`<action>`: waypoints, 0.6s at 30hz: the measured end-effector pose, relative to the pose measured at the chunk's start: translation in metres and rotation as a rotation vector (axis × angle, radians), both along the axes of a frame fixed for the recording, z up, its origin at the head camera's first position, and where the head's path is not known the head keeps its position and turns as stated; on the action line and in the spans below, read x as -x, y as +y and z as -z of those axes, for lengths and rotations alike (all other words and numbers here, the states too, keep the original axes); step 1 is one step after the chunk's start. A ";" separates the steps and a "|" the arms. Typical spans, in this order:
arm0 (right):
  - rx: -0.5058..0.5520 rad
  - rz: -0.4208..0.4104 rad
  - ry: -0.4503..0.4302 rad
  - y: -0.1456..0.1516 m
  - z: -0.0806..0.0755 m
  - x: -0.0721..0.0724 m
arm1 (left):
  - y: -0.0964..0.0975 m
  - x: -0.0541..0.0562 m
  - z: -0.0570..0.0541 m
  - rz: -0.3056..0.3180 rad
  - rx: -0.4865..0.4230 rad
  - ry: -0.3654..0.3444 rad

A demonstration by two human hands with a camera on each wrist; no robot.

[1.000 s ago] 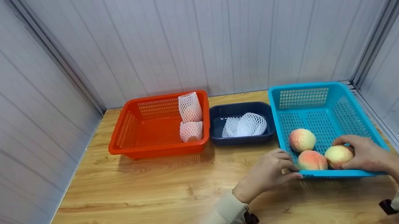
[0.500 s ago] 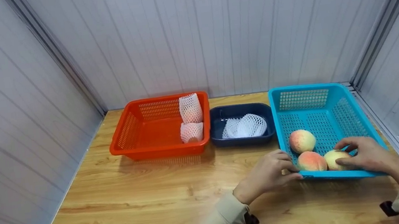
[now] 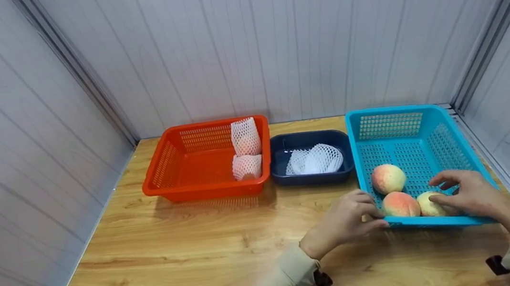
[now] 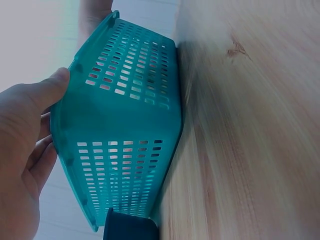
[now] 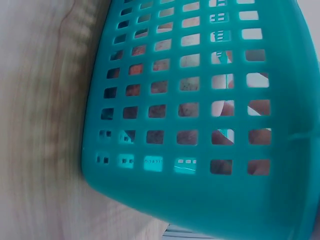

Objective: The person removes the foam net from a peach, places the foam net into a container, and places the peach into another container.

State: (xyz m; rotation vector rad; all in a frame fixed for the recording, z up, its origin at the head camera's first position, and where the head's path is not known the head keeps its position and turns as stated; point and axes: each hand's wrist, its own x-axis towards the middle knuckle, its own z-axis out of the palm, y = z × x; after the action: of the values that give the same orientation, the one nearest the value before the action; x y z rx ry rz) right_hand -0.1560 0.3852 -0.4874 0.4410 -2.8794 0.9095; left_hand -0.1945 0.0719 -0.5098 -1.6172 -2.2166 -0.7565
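Turquoise basket (image 3: 437, 221): set on the wood-grain table (image 3: 167, 258), toward its right side; three peaches are contained, grouped in the near part.
Pale yellow peach (image 3: 429, 204): located at the near wall, beneath the right hand (image 3: 474, 194); its right side is hidden by that hand.
Right hand: thumb and fingers are spread wide, with the thumb over the peach; firm contact cannot be told.
Left hand (image 3: 347, 216): the near left corner of the basket rim is gripped between thumb and fingers, as shown also by the left wrist view.
Pink-orange peach (image 3: 400, 204): seated just left of the pale yellow one.
Red-and-yellow peach (image 3: 388, 179): positioned behind the pink-orange one, near the left wall.
Navy tray (image 3: 312, 179): placed between the two baskets; white foam nets (image 3: 319, 159) are held inside.
Orange-red basket (image 3: 193, 188): two net-wrapped fruits (image 3: 244, 137) are lined up along its right wall.
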 end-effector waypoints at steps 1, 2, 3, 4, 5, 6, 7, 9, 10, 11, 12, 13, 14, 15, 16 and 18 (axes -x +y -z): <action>0.004 0.005 0.012 -0.001 0.000 0.000 | 0.000 0.000 0.000 0.001 0.000 -0.004; 0.010 0.011 0.027 -0.002 -0.001 0.000 | 0.000 0.000 0.001 0.002 -0.001 -0.008; 0.016 0.016 0.043 -0.003 -0.002 -0.001 | -0.001 0.000 0.001 0.008 -0.007 -0.015; 0.025 0.020 0.059 -0.005 -0.003 -0.001 | -0.001 0.000 0.001 0.011 -0.008 -0.019; 0.033 0.025 0.078 -0.007 -0.004 -0.001 | -0.001 0.000 0.001 0.016 -0.012 -0.027; 0.044 0.031 0.097 -0.009 -0.006 -0.001 | -0.001 0.000 0.001 0.019 -0.014 -0.030; 0.054 0.036 0.119 -0.011 -0.008 -0.001 | -0.001 0.001 0.001 0.022 -0.016 -0.035; 0.075 0.046 0.171 -0.017 -0.011 -0.002 | -0.001 0.001 0.001 0.025 -0.016 -0.044; 0.090 0.050 0.202 -0.019 -0.013 -0.003 | -0.001 0.001 0.001 0.023 -0.012 -0.043; 0.107 0.053 0.237 -0.022 -0.015 -0.003 | -0.001 0.001 0.001 0.024 -0.015 -0.046; 0.129 0.055 0.273 -0.025 -0.016 -0.003 | -0.001 0.001 0.001 0.023 -0.014 -0.045; 0.150 0.052 0.311 -0.028 -0.018 -0.004 | -0.001 0.001 0.001 0.022 -0.013 -0.046; 0.173 0.048 0.348 -0.032 -0.019 -0.005 | -0.001 0.000 0.001 0.022 -0.014 -0.047; 0.196 0.043 0.386 -0.035 -0.020 -0.005 | -0.002 0.000 0.002 0.022 -0.014 -0.049; 0.217 0.028 0.423 -0.038 -0.021 -0.006 | -0.002 0.000 0.002 0.022 -0.015 -0.050; 0.241 0.000 0.482 -0.045 -0.023 -0.009 | -0.002 0.000 0.003 0.021 -0.017 -0.046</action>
State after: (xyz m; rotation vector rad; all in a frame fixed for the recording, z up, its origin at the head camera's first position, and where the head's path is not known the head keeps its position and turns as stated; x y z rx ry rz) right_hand -0.1475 0.3400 -0.4648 0.5476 -2.3071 0.9759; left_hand -0.1940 0.0698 -0.5130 -1.6328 -2.2217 -0.8245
